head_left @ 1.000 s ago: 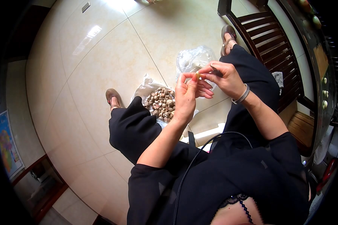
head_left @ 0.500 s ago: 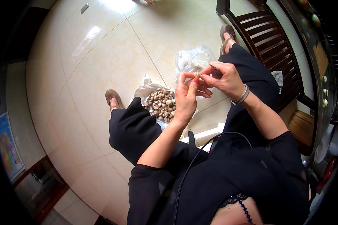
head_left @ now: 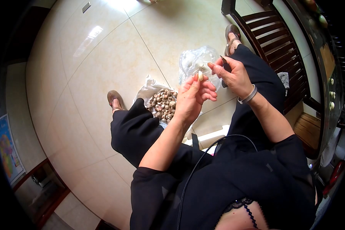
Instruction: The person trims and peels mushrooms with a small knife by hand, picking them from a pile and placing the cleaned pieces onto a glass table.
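Between the thumb and index finger of my left hand (head_left: 189, 96) is a small ivory-white peeled garlic clove (head_left: 200, 76); the other fingers are loosely curled. My right hand (head_left: 235, 78) is closed around a small dark knife (head_left: 226, 66) with its tip pointing up, a short way right of the clove. Below and left of my left hand, many small round brownish bulbs, apparently unpeeled garlic (head_left: 165, 103), fill a white plastic bag (head_left: 143, 92) on the floor. Beyond my hands lies a clear plastic bag (head_left: 193, 57) with a few pale pieces in it, partly hidden by my hands.
A dark slatted wooden chair (head_left: 272, 34) stands at the right, beside a dark table (head_left: 327, 57). My legs in black trousers spread on both sides of the bags. A black cable (head_left: 191, 172) crosses my lap. A small flat object (head_left: 86, 7) lies on the tiled floor.
My right hand with the knife has moved away from the clove, to the right and slightly up. My left hand has turned a little, showing more of the white clove.
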